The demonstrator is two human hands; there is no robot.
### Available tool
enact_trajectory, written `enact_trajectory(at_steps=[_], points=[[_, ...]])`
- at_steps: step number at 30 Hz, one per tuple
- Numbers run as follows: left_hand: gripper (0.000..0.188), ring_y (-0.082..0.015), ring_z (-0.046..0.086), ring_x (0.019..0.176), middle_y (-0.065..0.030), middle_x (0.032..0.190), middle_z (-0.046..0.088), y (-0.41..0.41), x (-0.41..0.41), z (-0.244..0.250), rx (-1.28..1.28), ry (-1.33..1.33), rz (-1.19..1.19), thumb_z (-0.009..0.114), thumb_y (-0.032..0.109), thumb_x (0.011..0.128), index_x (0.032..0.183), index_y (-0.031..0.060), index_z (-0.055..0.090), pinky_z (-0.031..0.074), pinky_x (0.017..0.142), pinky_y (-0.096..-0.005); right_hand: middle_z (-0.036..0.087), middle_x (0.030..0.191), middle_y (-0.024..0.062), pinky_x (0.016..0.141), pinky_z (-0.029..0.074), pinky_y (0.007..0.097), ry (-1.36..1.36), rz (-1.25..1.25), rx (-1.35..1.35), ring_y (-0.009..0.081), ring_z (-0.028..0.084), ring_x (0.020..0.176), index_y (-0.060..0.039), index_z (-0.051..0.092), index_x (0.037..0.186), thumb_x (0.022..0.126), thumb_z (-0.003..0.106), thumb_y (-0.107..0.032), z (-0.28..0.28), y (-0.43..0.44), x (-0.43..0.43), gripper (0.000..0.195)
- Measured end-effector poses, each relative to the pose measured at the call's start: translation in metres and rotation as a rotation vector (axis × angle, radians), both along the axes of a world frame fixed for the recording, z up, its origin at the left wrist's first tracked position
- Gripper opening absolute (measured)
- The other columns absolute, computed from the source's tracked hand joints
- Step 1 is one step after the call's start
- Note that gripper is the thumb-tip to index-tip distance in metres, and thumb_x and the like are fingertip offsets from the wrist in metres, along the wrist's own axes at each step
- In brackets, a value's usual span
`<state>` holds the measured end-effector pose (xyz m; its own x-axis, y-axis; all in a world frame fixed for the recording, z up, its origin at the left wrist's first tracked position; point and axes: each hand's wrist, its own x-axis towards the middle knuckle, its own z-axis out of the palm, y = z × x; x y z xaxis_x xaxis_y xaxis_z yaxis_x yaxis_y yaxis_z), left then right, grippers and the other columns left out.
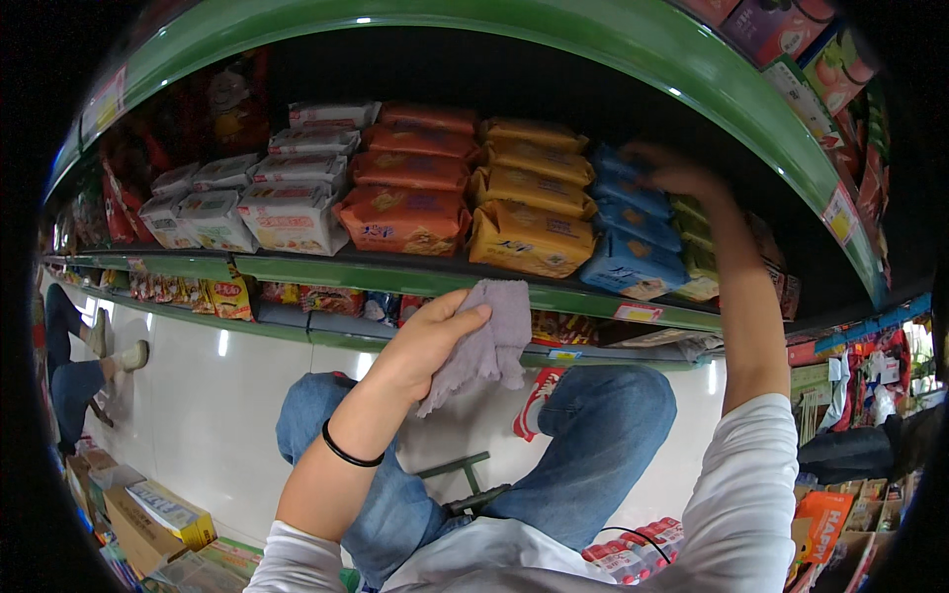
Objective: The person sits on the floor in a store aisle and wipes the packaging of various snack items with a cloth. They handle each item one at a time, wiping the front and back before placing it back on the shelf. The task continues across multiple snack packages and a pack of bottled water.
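A greyish-purple cloth [485, 345] hangs from my left hand [437, 337], in front of the green shelf edge [415, 278]. Deep in the shelf, my right hand [678, 174] is blurred over the back of a row of blue snack packets [636, 256]; whether it grips one cannot be made out. Left of these stand rows of yellow packets [532, 237], orange packets [404, 220] and white packets [293, 215]. Green packets [697, 259] are partly hidden behind my right forearm.
Below is a lower shelf with bagged snacks [230, 296]. Cardboard boxes [141, 522] lie on the floor at the left, near another person's legs [74, 370]. Shrink-wrapped bottles [641, 548] stand beside my seat. A green upper shelf edge [511, 30] arches overhead.
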<state>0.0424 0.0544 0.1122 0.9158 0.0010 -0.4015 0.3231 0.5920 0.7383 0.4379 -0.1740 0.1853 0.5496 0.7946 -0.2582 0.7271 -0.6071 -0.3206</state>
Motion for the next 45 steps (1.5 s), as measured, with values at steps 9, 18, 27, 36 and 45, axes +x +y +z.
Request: enact_trajectory(at_steps=[9,18,27,36,45], points=[[0.043,-0.0164,0.059,0.114,-0.0098,0.126,0.062,-0.002,0.005,-0.013,-0.035,0.001,-0.023,0.06,0.017,0.098,0.135,-0.0041,0.052,0.046,0.097,-0.028,0.048,0.147,0.0138,0.11,0.038,0.0384,0.134,-0.101,-0.028,0.0277,0.047,0.133,-0.0112,0.042,0.149,0.095,0.062,-0.041,0.005,0.019,0.012,0.065],[0.054,-0.0174,0.057,0.119,-0.0114,0.131,0.06,-0.004,0.009,-0.019,0.026,0.052,0.009,0.063,0.019,0.097,0.14,-0.0086,0.044,0.044,0.1,-0.0278,0.05,0.145,0.0154,0.109,0.04,0.0421,-0.067,-0.105,0.081,0.0302,0.049,0.132,-0.0139,0.047,0.146,0.091,0.058,-0.061,-0.01,0.108,-0.027,0.074],[0.042,-0.0174,0.064,0.107,-0.0089,0.123,0.065,-0.006,0.013,-0.005,-0.09,-0.001,-0.016,0.061,0.013,0.097,0.135,-0.0018,0.054,0.051,0.093,-0.0294,0.055,0.139,0.0162,0.109,0.04,0.0446,-0.065,-0.044,0.053,0.0318,0.05,0.13,-0.0141,0.048,0.145,0.088,0.057,-0.068,-0.025,0.132,-0.03,0.08],[0.04,-0.0167,0.064,0.109,-0.0079,0.123,0.065,0.0,0.011,-0.01,-0.065,0.014,-0.017,0.059,0.015,0.098,0.135,-0.0006,0.054,0.051,0.094,-0.0294,0.058,0.135,0.012,0.109,0.041,0.0437,0.11,-0.224,0.431,0.0298,0.053,0.127,-0.0158,0.058,0.135,0.093,0.059,-0.057,0.0,0.063,-0.03,0.059],[0.043,-0.0197,0.062,0.115,-0.0091,0.13,0.061,-0.015,0.017,-0.01,-0.257,-0.037,0.089,0.053,0.018,0.102,0.142,0.0022,0.047,0.052,0.096,-0.0331,0.059,0.13,0.0134,0.106,0.044,0.0416,-0.14,-0.18,-0.16,0.031,0.055,0.124,-0.0097,0.059,0.132,0.083,0.078,-0.028,0.024,-0.117,0.02,0.056]])
